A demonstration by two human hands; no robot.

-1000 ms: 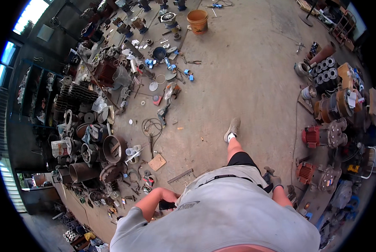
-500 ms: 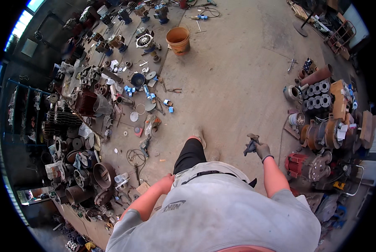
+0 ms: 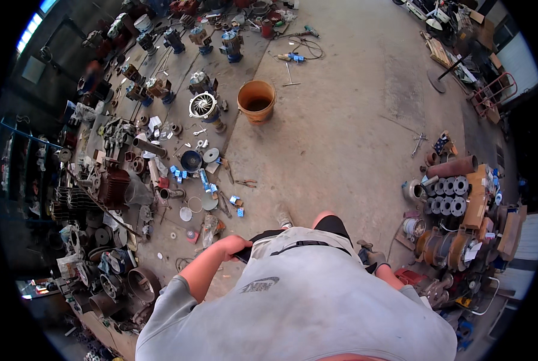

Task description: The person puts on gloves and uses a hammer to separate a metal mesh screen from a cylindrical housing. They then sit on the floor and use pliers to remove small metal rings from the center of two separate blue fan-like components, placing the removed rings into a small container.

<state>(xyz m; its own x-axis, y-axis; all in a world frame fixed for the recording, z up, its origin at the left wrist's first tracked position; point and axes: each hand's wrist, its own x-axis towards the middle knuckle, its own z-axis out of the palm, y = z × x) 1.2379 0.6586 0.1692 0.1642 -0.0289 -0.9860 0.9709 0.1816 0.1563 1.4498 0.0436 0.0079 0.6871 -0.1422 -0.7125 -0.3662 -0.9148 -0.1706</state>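
Observation:
My bare left hand (image 3: 236, 245) is at the left side of my waist, by the pocket of my black shorts (image 3: 260, 239). Its fingers are curled against something dark, which may be the pocket's edge or a thing in it; I cannot tell which. My right hand (image 3: 376, 259), in a grey-brown work glove, hangs low beside my right hip. A loose dark grey glove (image 3: 365, 245) is gripped in it, partly hidden by my shirt and hand.
Ahead stands an orange bucket (image 3: 256, 102) on the concrete floor (image 3: 335, 132). Pump and motor parts crowd the left, with pliers (image 3: 246, 183) and a blue dish (image 3: 191, 160) among them. On the right are stacked flanges (image 3: 458, 206), a rusty pipe (image 3: 453, 166) and a hand truck (image 3: 492, 96).
The view has moved forward across the floor, and the bucket appears lower. My right hand has swung back from out front to beside my hip. My left hand has come up to the pocket.

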